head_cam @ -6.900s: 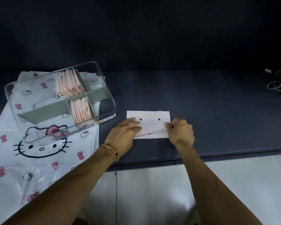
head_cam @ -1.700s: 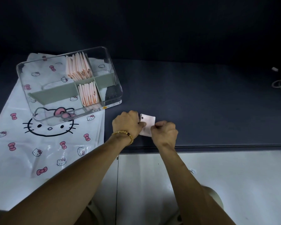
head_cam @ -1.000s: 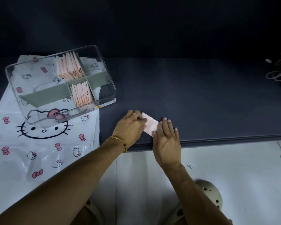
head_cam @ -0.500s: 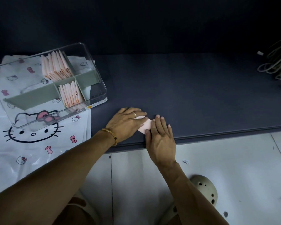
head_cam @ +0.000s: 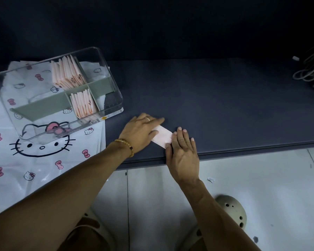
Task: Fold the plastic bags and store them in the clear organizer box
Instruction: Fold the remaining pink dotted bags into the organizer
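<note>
A small folded pink-white plastic bag (head_cam: pixel 162 136) lies flat on the dark table (head_cam: pixel 216 105) near its front edge. My left hand (head_cam: pixel 140 130) presses its left end with straight fingers. My right hand (head_cam: pixel 183 153) lies flat with its fingers on the bag's right end. The clear organizer box (head_cam: pixel 114 91) with grey-green dividers stands at the left, on a stack of cartoon-cat printed bags (head_cam: pixel 36 156). Two of its compartments hold upright rows of folded pink bags (head_cam: pixel 69 72).
The printed bags hang over the table's front edge at the left. A bundle of pale cables (head_cam: pixel 312 71) sits at the far right. White floor tiles (head_cam: pixel 243 178) and two pale clogs (head_cam: pixel 232 209) show below the table edge.
Over the earlier frames the wide bag was folded down to a small rectangle. In the last second my right hand went from pinching to lying flat; both hands keep pressing the fold.
</note>
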`<state>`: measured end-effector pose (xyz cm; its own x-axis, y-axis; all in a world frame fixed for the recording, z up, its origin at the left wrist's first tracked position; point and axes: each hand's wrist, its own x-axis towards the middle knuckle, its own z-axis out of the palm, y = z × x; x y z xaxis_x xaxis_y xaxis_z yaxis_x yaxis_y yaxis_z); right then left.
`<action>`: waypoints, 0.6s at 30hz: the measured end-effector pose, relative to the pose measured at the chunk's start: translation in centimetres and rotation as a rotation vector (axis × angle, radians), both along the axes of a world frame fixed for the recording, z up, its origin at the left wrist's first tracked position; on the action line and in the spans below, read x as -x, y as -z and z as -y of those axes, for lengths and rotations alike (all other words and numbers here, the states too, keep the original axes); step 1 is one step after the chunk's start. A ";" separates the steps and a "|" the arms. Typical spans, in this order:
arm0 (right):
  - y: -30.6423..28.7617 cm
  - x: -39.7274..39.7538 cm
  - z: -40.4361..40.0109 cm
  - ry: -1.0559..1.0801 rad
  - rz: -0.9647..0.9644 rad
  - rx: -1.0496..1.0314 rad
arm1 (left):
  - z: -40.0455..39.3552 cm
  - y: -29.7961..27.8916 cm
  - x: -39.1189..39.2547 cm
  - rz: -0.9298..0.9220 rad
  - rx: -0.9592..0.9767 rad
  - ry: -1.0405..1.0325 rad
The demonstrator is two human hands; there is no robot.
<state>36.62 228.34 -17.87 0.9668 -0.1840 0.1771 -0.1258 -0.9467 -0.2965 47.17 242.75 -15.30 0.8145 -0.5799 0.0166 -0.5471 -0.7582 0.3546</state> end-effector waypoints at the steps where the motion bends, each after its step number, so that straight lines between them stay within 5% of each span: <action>1: -0.1 0.0 0.0 -0.004 -0.003 -0.007 | 0.3 -0.2 -0.1 0.008 -0.035 0.037; 7: -1.1 -0.3 0.3 -0.030 -0.112 -0.083 | 1.1 -1.8 -1.2 -0.177 -0.053 -0.004; 11: -3.6 -2.3 -0.2 -0.081 -0.131 -0.141 | -0.5 -3.0 -0.8 -0.404 0.178 -0.104; 18: -8.7 -7.5 -3.9 -0.375 -0.206 -0.342 | -6.6 -6.1 -0.4 -0.444 0.558 -0.278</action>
